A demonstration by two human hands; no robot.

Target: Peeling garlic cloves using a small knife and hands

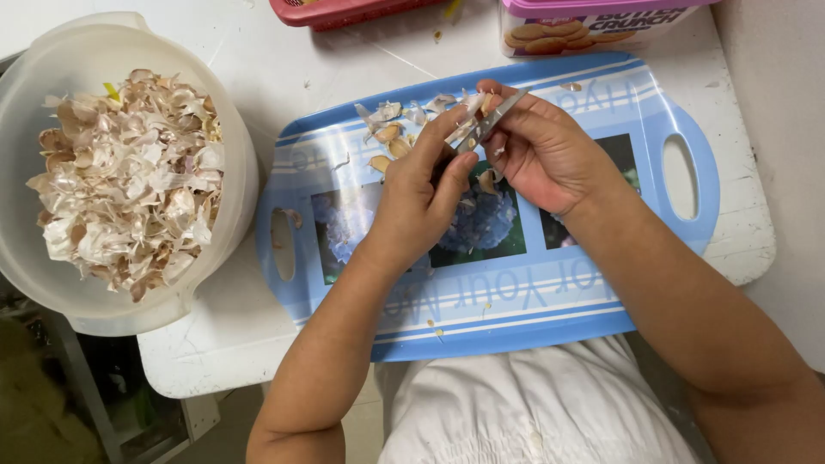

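Head view: garlic peeling over blue tray (516,326) on white surface (258,77).
Left hand (421,202) pinches a clove (467,131) above the tray; right hand (541,150) grips small knife (498,116) against it (hands touching). Bowl (34,275) of skins sits left.

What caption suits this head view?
Two hands, right hand holding a small knife, peel garlic above a blue tray.

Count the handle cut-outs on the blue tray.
2. One handle slot is at the left end of the blue tray, beside the bowl of garlic skins. The other slot is at the right end, past the right hand. Neither is hidden.
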